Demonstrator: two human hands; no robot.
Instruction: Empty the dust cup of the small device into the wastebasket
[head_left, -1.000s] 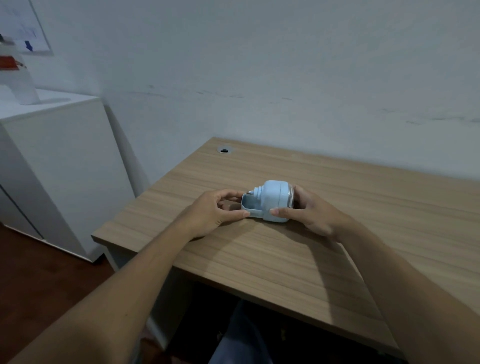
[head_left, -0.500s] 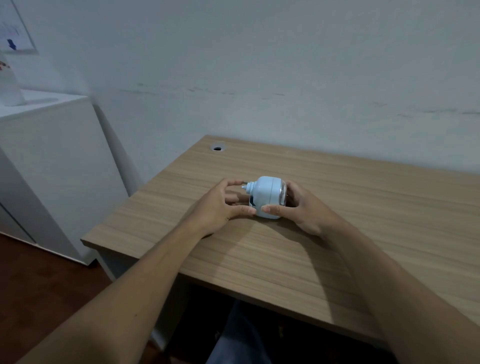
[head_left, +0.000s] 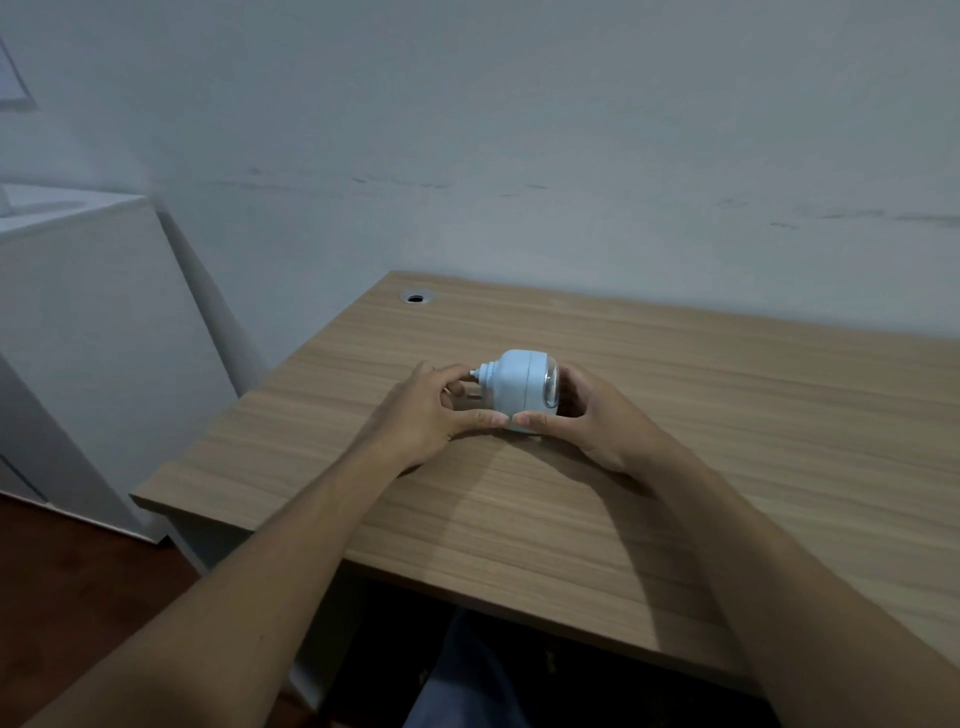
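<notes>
A small pale blue device (head_left: 517, 387) lies on its side on the wooden desk (head_left: 727, 415), its clear end (head_left: 550, 387) turned to the right. My right hand (head_left: 582, 415) grips that clear end, thumb along the front. My left hand (head_left: 431, 410) holds the narrow left end, with the fingers at its small nozzle and the thumb beneath. The part under my left fingers is hidden. No wastebasket is in view.
A round cable hole (head_left: 415, 298) sits near the desk's far left corner. A white cabinet (head_left: 88, 338) stands left of the desk, with dark floor (head_left: 78, 571) below. A pale wall runs behind the desk.
The open tray-like part seen at the device's left end a second ago is now out of sight under my left hand. Both hands have closed in around the device; the view shifted slightly left.
</notes>
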